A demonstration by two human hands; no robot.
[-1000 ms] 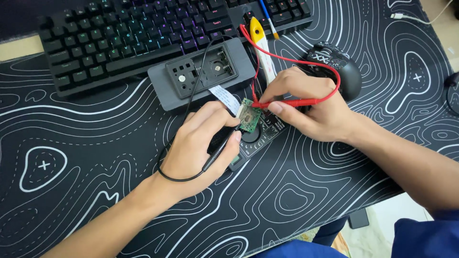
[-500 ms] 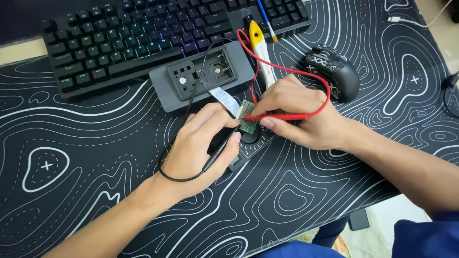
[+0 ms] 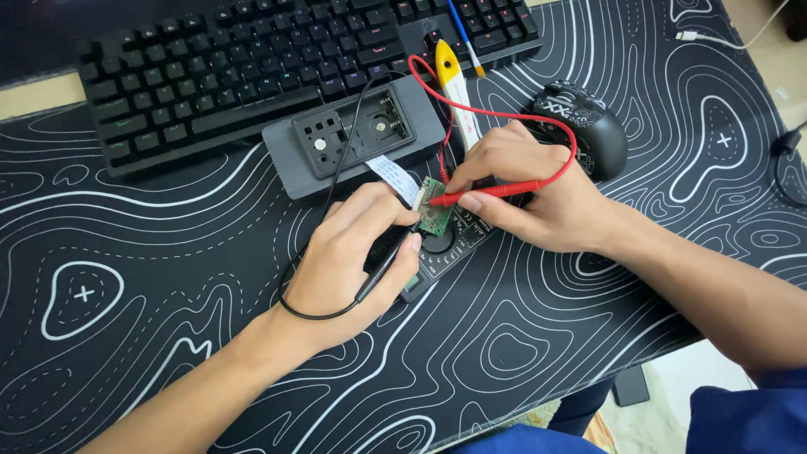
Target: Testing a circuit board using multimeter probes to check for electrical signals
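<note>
My left hand [image 3: 349, 265] holds a black test probe [image 3: 382, 265] whose tip reaches a small green circuit board [image 3: 435, 210]. My right hand [image 3: 525, 193] grips a red test probe [image 3: 487, 192], its tip also on that board. The board lies on top of a dark multimeter [image 3: 445, 248], mostly hidden under both hands. A white flat ribbon cable [image 3: 393, 175] runs from the board toward a grey opened device case [image 3: 353, 139]. The red lead [image 3: 504, 113] loops up over my right hand; the black lead [image 3: 294, 294] curls under my left wrist.
A black keyboard [image 3: 210, 76] lies along the far side of the patterned black desk mat [image 3: 168, 336]. A black mouse [image 3: 584, 126] sits right of my right hand. A yellow-handled tool [image 3: 450, 71] and a blue pen [image 3: 462, 34] lie near the keyboard. A white cable [image 3: 714, 38] runs at the far right.
Both hands stay over the board; the red probe's tip has shifted slightly left on it and the red lead's loop has swung higher. The view has drifted a little.
</note>
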